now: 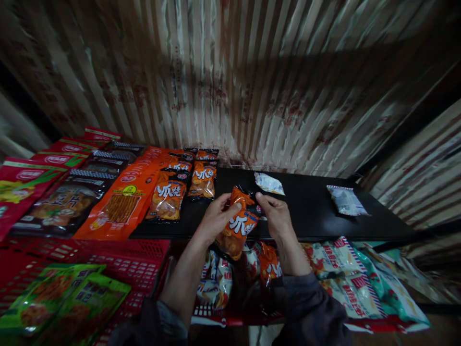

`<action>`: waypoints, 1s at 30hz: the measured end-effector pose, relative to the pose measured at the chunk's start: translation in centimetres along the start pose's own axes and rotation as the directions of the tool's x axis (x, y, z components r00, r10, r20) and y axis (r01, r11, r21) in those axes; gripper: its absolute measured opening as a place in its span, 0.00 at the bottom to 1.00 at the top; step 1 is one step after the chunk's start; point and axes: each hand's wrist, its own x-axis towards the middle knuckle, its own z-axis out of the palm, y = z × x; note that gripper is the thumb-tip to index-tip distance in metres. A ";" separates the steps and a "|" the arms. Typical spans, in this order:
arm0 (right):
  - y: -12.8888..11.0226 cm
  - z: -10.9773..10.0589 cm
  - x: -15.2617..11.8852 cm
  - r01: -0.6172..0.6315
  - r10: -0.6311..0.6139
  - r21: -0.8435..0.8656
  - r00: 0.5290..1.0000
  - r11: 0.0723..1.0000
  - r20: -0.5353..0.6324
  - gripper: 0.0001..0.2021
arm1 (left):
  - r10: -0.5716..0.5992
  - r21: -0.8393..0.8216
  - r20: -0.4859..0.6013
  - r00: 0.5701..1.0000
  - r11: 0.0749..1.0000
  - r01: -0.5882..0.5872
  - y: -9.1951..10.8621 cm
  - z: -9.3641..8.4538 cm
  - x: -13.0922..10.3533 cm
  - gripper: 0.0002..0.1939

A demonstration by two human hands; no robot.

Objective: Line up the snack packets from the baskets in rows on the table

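Between both hands, over the front edge of the black shelf [309, 206], is an orange and black snack bag [239, 223]. My left hand [219, 218] grips its left side, thumb across the front. My right hand [275, 214] pinches its upper right corner. Similar orange snack bags stand in rows on the shelf to the left, the nearest one [167, 197] in front and another [202, 180] beside it. Behind my right hand lies a white packet [269, 183]. Below my wrists, another orange bag [270, 264] sits among white bags in a basket.
Long orange packs [122, 202], dark packs [65, 199] and red packs [27, 187] line the shelf's left. A silvery packet [346, 200] lies at right. A red basket [144, 254] holds green packs [82, 298]. White bags [342, 259] lie below the shelf at right. Striped sheeting [216, 72] hangs behind.
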 end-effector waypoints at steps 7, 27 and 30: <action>-0.6 -0.4 -0.1 -0.005 0.005 0.025 1.000 1.000 0.023 0.18 | -0.008 -0.157 0.099 0.995 0.987 0.024 0.8 0.2 -0.7 0.20; -0.1 -0.8 -2.1 -0.164 0.130 0.073 0.932 0.984 0.338 0.30 | -0.178 -0.376 -0.524 0.833 0.926 -0.039 3.0 -1.6 -0.4 0.14; 0.8 -1.2 -2.8 -0.312 0.254 0.047 0.844 0.949 0.473 0.30 | -0.146 -0.365 -0.629 0.764 0.923 -0.124 3.3 -2.9 -0.2 0.15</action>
